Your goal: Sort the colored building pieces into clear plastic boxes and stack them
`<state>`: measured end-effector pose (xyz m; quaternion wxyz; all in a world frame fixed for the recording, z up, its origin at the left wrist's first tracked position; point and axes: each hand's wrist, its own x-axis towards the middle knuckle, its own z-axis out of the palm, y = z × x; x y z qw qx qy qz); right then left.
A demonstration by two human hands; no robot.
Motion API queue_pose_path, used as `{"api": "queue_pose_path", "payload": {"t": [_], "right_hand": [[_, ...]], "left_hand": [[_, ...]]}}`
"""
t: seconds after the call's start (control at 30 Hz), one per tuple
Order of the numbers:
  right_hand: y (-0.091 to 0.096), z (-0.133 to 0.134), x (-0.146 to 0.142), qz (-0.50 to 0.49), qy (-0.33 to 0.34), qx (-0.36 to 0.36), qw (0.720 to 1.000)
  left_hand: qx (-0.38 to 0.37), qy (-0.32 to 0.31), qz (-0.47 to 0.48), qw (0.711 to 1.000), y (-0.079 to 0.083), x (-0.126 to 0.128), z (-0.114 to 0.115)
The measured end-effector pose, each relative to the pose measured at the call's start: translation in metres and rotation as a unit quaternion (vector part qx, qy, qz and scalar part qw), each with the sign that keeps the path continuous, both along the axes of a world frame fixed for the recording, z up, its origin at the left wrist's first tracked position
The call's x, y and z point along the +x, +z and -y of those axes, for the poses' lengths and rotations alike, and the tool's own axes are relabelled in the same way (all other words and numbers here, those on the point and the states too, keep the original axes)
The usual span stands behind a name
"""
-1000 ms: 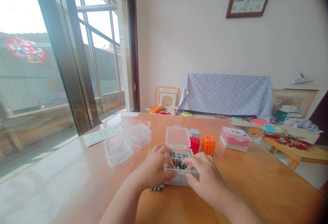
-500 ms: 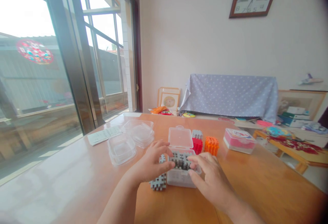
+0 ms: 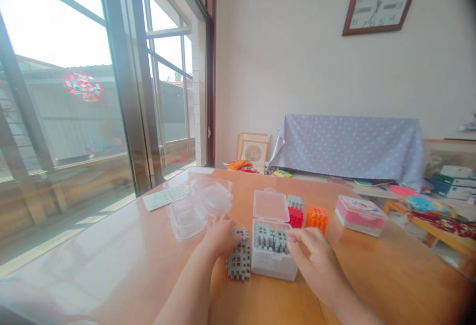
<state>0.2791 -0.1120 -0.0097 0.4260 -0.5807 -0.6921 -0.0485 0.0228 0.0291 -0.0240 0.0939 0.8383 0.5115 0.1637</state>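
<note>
A clear plastic box [image 3: 273,265] stands in front of me with its lid [image 3: 270,205] tipped back. Grey interlocking blocks [image 3: 273,236] with window-like openings fill it in upright rows. More grey blocks [image 3: 238,263] lie in a line just left of the box. At the far end of that line, my left hand [image 3: 220,236] has its thumb and fingers closed around a grey block [image 3: 242,233]; part of the grip is hidden. My right hand [image 3: 316,255] is at the box's right rim, fingers stretched out and thumb apart, fingertips beside the blocks inside.
Behind the box stand red blocks [image 3: 296,217], light grey blocks [image 3: 295,202] and orange blocks [image 3: 317,219]. A closed box with pink contents [image 3: 360,218] is farther right. Empty clear containers [image 3: 189,216] and a printed sheet [image 3: 166,197] lie left on the wooden table [image 3: 122,265].
My left hand has moved left from above the box to the grey blocks beside it. My right hand stays at the box's right side. The camera view has shifted slightly left.
</note>
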Motion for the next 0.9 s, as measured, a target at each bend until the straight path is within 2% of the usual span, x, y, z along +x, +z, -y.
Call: {"api": "queue_pose_path", "payload": {"t": [0.1,0.2,0.33,0.47,0.57,0.67,0.8,0.9], "right_hand": [[-0.002,-0.001,0.001,-0.008,0.001,-0.003,1.0],[-0.002,-0.001,0.001,-0.012,0.002,-0.003,1.0],[-0.001,0.0,0.001,-0.017,-0.002,0.006,1.0],[-0.001,-0.002,0.003,-0.022,-0.007,0.012,1.0],[0.0,-0.002,0.004,-0.028,-0.013,0.02,0.999],[0.002,-0.001,0.005,-0.042,-0.028,0.031,0.998],[0.006,0.0,0.004,-0.065,-0.044,0.042,0.996],[0.007,0.001,0.003,-0.084,-0.044,0.038,0.995]], "left_hand": [[-0.023,0.008,-0.028,0.999,-0.002,0.001,-0.004],[-0.038,0.012,-0.01,0.999,-0.003,0.001,-0.007],[-0.04,0.026,0.057,0.997,-0.007,0.0,-0.012],[-0.084,0.034,0.168,0.982,-0.009,-0.002,-0.019],[-0.105,0.043,0.245,0.963,0.003,-0.006,-0.016],[-0.121,0.044,0.347,0.929,0.025,-0.008,-0.003],[-0.126,-0.051,0.436,0.89,0.047,-0.001,0.018],[-0.1,-0.118,0.432,0.888,0.052,0.009,0.031]]}}
